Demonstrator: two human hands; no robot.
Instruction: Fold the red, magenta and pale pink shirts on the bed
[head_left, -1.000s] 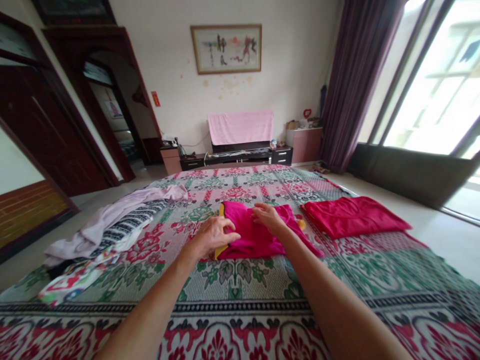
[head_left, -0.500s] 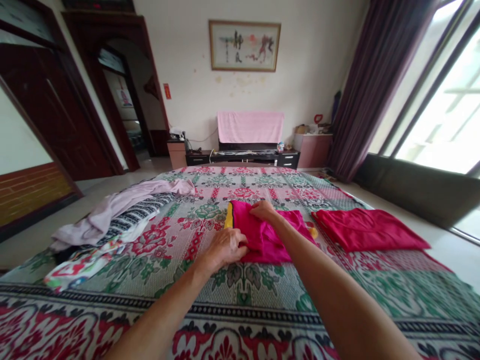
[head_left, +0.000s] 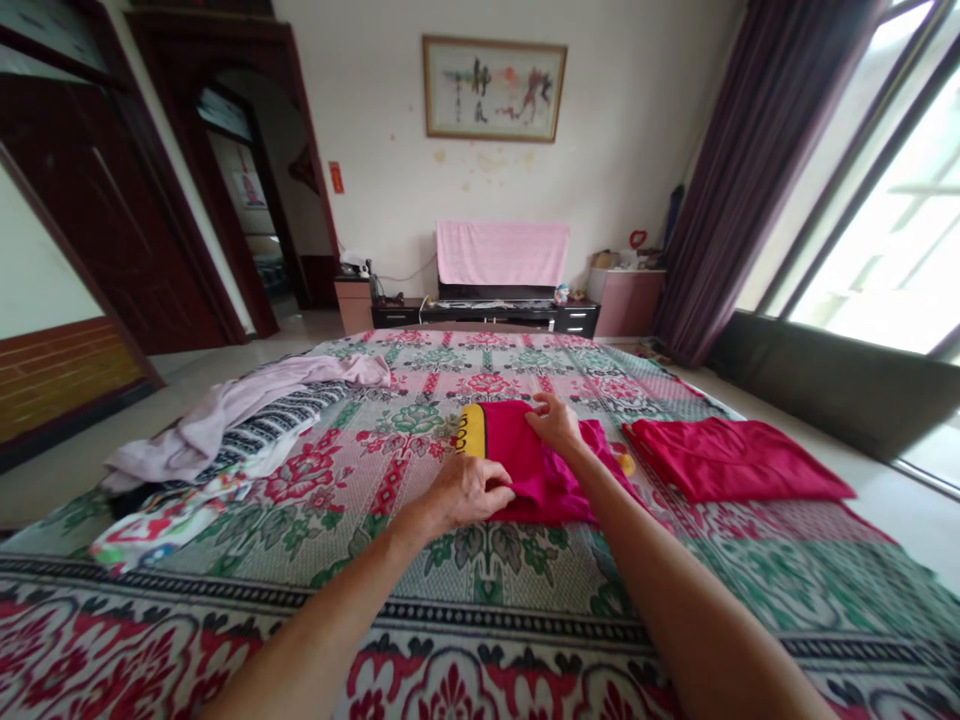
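Across the lower frame spreads a flowered blanket [head_left: 337,555], your pink garment [head_left: 514,440] on it near frame centre, long axis left to right. Your left hand [head_left: 469,492], nearer the yellow end [head_left: 472,428], pinches its near edge; your right hand [head_left: 556,424] pinches the far edge.

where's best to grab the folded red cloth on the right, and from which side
Probably its near edge, from the person's side: left hand and right hand sliding fingers under, thumbs on top. The red cloth lies flat on the bedspread with that long edge facing the person, while the pink garment lies off to its left.
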